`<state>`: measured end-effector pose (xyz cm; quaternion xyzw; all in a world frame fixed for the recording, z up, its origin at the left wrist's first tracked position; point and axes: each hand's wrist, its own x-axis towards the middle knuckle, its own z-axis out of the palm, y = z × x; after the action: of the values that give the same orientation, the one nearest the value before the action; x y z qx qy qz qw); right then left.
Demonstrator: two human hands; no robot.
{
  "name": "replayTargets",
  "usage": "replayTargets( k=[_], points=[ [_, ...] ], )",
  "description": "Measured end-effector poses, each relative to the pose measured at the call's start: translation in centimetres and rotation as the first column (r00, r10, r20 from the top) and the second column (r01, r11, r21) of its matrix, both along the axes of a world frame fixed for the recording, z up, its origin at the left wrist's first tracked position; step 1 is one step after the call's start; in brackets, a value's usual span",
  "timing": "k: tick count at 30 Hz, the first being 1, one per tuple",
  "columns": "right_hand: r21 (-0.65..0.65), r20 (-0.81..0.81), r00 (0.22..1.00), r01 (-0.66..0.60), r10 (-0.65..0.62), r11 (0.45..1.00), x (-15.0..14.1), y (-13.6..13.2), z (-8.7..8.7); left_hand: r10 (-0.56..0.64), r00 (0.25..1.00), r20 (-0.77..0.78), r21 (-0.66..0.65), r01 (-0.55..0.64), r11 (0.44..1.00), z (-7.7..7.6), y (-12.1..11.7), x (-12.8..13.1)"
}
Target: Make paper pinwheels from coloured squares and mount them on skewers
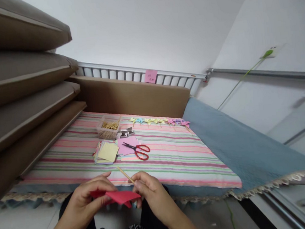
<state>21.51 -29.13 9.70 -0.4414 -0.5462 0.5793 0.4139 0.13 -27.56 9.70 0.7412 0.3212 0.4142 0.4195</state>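
My left hand pinches a folded red sheet of paper above my lap. Between the thumb and fingers of my right hand is a thin wooden stick, slanting up to the left. The paper's right end meets my right fingers; whether they grip it too, I cannot tell. Beyond my hands lie red-handled scissors on pink paper squares. A stack of coloured paper squares, yellow on top, sits to their left.
A clear plastic box holds wooden sticks, with small shiny metal containers beside it. Several paper pinwheels line the back of the striped cloth. Brown cushions rise at left; a brown panel stands behind.
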Motion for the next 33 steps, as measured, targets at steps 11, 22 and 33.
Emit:
replayTargets(
  k=[11, 22, 33],
  points=[
    [0.040, -0.032, 0.998, 0.047, -0.046, 0.998, 0.2, -1.7, 0.6, -0.030, 0.995, 0.096, 0.027, 0.028, 0.999, 1.0, -2.0, 0.2],
    [-0.219, -0.562, 0.791, 0.137, -0.240, 0.966, 1.6, -1.1, 1.4, -0.006, 0.997, 0.074, -0.017, 0.007, 1.000, 0.2, -2.2, 0.0],
    [-0.120, -0.544, 0.801, 0.222, -0.251, 0.968, 0.5, -1.0, 2.1, -0.027, 0.999, 0.043, -0.016, 0.027, 0.999, 0.6, -2.9, 0.5]
  ],
)
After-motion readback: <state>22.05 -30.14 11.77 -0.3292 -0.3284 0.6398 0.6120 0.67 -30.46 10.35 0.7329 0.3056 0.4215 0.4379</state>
